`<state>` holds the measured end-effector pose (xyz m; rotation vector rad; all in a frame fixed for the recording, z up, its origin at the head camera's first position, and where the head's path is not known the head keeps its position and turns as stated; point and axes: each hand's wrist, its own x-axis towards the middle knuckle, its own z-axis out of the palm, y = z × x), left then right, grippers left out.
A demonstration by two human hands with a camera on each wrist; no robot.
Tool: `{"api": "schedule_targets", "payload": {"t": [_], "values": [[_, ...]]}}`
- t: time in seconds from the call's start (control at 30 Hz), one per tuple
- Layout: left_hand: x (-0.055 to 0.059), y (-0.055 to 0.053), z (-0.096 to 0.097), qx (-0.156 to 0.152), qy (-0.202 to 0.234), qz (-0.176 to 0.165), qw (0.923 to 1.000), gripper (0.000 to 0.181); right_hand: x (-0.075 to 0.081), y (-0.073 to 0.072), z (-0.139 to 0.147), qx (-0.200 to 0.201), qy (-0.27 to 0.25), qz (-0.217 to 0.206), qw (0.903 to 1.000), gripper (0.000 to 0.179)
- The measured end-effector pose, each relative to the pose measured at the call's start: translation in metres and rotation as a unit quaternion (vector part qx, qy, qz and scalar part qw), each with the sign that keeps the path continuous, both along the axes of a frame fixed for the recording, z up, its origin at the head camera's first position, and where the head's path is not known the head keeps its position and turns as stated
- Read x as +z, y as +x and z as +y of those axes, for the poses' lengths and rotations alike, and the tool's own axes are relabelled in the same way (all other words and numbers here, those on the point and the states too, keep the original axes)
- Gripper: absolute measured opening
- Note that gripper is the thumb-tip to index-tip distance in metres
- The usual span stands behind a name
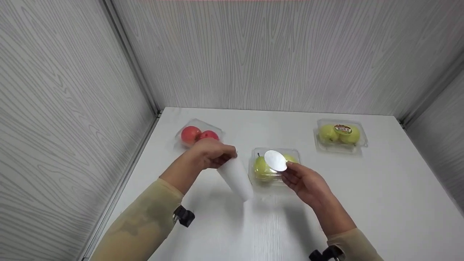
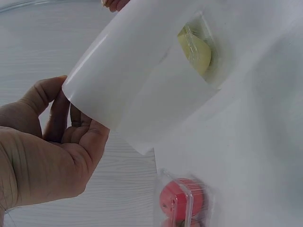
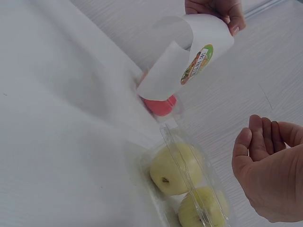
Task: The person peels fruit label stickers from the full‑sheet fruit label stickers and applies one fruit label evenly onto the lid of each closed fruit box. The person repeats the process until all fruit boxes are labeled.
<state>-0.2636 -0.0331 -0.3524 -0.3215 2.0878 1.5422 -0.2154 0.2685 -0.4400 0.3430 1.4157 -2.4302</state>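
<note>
In the head view my left hand [image 1: 214,154] pinches the top edge of a white sheet of label paper [image 1: 236,179], which hangs curled into a loose roll. A colourful oval label [image 3: 197,65] shows on the sheet's face in the right wrist view. Between thumb and fingertips, my right hand [image 1: 306,181] holds a blank-backed oval sticker [image 1: 275,160], seen almost edge-on from the right wrist. Just below and behind that sticker sits a clear plastic box [image 1: 273,181] with two yellow-green pears [image 3: 176,169] inside, partly hidden by the sticker and hand.
At the back right stands another clear box [image 1: 326,148] of yellow-green fruit, an oval label [image 1: 343,129] on its lid. A clear box [image 1: 197,123] with red fruits [image 1: 191,135] lies back left, behind my left hand. Grey wood-grain panels [image 1: 253,54] enclose the white table [image 1: 380,181].
</note>
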Motion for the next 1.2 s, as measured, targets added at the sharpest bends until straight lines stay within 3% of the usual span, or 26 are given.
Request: {"api": "schedule_targets", "payload": {"t": [0.23,0.5,0.6,0.73,0.93,1.2], "values": [[0.002,-0.013,-0.002,0.016,0.005,0.011,0.9998,0.020,0.002,0.006,0.015,-0.008,-0.016,0.000,0.9998,0.020],[-0.008,-0.031,0.000,0.050,0.027,0.027,0.9980,0.013,0.000,0.011,0.026,-0.025,-0.026,0.001,0.9993,0.024],[-0.020,-0.035,-0.002,0.077,0.058,0.025,0.9950,0.010,-0.001,0.012,0.030,-0.024,-0.031,0.002,0.9992,0.026],[-0.048,-0.036,-0.009,0.124,0.090,-0.006,0.9883,0.006,-0.003,0.013,0.031,-0.023,-0.033,0.003,0.9992,0.026],[-0.087,-0.033,-0.030,0.175,0.092,-0.051,0.9790,0.005,-0.005,0.013,0.031,-0.020,-0.029,0.001,0.9994,0.026],[-0.103,-0.029,-0.050,0.177,0.052,-0.076,0.9799,0.005,-0.008,0.015,0.033,-0.021,-0.024,0.002,0.9995,0.026]]}}
